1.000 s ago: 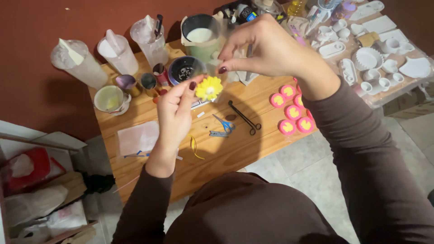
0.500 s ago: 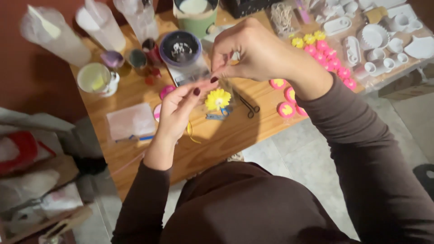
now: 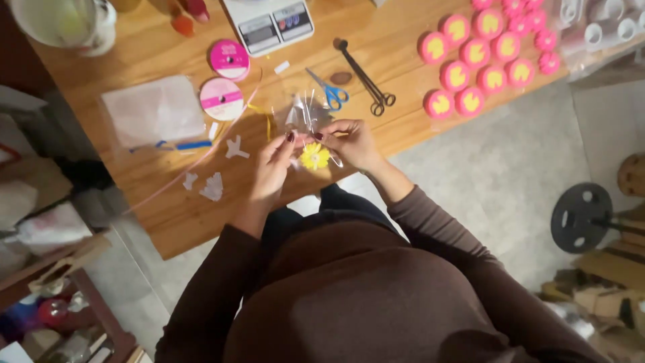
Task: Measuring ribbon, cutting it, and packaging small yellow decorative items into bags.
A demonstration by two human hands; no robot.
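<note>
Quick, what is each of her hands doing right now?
Left hand: fingers pinched on the clear wrapping around the yellow flower.
Right hand: fingers closed on the same wrapping, just above the flower.

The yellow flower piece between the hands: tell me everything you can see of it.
The yellow flower piece is small and round, with ragged petals around a paler centre; its material cannot be told. It sits inside a clear crinkled wrap that fans out above it. The left hand and right hand pinch the wrap at its sides, holding it over the wooden table's near edge.
</note>
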